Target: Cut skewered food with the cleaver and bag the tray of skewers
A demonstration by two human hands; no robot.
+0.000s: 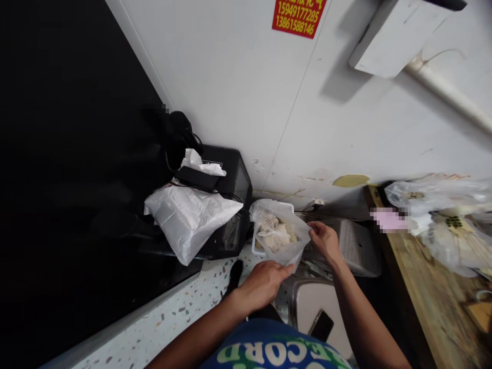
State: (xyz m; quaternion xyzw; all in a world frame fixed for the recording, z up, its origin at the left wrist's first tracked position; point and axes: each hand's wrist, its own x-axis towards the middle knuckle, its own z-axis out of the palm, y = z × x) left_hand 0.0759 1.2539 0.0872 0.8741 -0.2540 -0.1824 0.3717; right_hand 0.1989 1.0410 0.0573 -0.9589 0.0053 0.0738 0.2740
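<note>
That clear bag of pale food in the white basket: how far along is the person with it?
Already done: the clear bag sits in the white basket, filled with pale pieces. In hand: the left hand and right hand both grip its rim. Left: the mouth is open, not tied.

Up on the white wall there's a red sticker with yellow print, and two rows of digits read clearly: 15949177285, then 13861588146 beneath it; a line above them is cut off by the frame edge. Down at the bottom, the person's blue shirt carries pale block letters, partly cropped, reading "CORD" and "ECORD". Nothing else is legible.
</note>
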